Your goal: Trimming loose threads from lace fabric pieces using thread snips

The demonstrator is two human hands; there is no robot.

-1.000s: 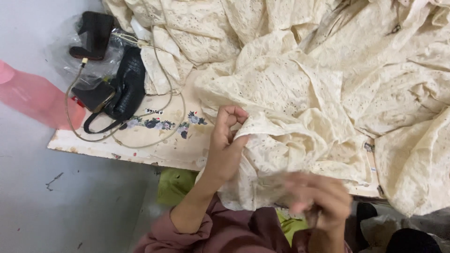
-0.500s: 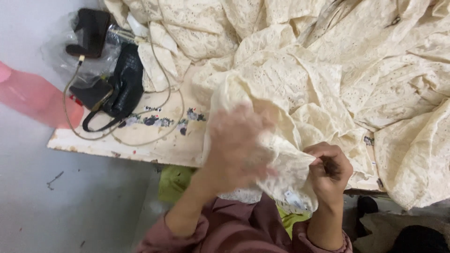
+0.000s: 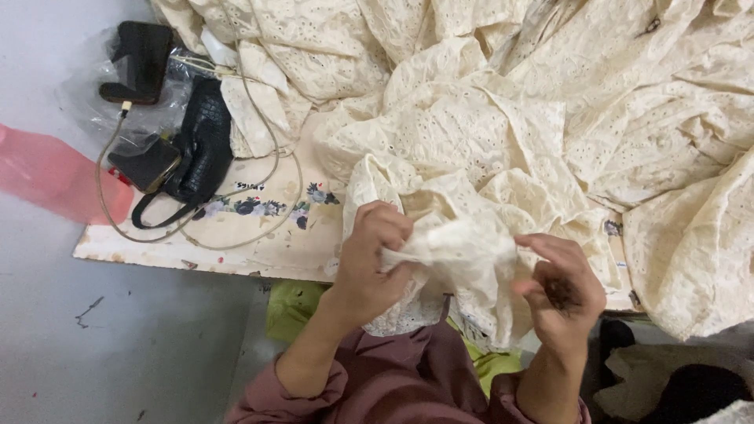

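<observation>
Fabric [image 3: 503, 133] heaped over the counter [image 3: 259, 235], spilling off its right end. Bag [image 3: 200, 149], phone [image 3: 145, 162] and cable [image 3: 259, 196] at counter's left. Both hands [image 3: 377, 259] at the near edge, fabric bunched between them.

Cream eyelet-patterned fabric [image 3: 471, 141], black purse [image 3: 203, 141]

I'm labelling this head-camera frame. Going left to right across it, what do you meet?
Pink object → black charger block → black handbag → left hand → bunched cream eyelet fabric → right hand.
</observation>
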